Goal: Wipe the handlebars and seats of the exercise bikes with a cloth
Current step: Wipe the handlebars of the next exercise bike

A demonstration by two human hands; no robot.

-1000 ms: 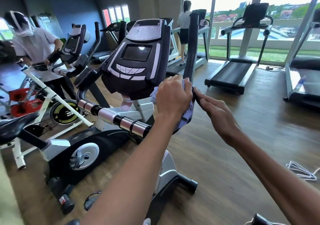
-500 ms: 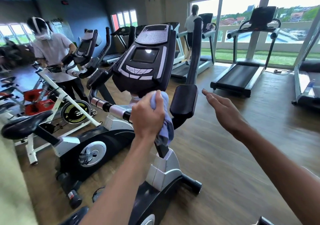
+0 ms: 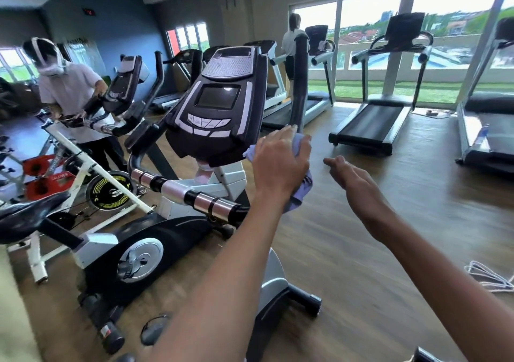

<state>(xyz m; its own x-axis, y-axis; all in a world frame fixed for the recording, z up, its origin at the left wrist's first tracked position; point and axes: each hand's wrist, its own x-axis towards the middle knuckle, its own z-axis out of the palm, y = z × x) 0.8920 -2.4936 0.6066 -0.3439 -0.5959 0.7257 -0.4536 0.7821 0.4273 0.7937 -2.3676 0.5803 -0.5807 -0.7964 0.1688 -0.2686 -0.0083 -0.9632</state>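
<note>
An exercise bike stands in front of me with a black console [image 3: 219,105]. Its upright black right handlebar [image 3: 300,83] rises beside the console, and a chrome-banded left handlebar [image 3: 178,187] runs out below it. My left hand [image 3: 281,164] grips a light blue cloth [image 3: 301,192] wrapped round the lower part of the right handlebar. My right hand [image 3: 353,180] hovers just to the right of it, fingers relaxed, holding nothing. A black seat [image 3: 27,217] of a neighbouring bike shows at the far left.
A person in a white shirt [image 3: 69,89] works on another bike at the left. Treadmills [image 3: 370,122] line the windows, and another person [image 3: 292,41] stands on one. A white cord [image 3: 489,275] lies on the wooden floor at the right.
My left hand with the cloth has moved back up onto the right handlebar after dipping down near its base. My right hand let go of the handlebar and now hangs beside it.
</note>
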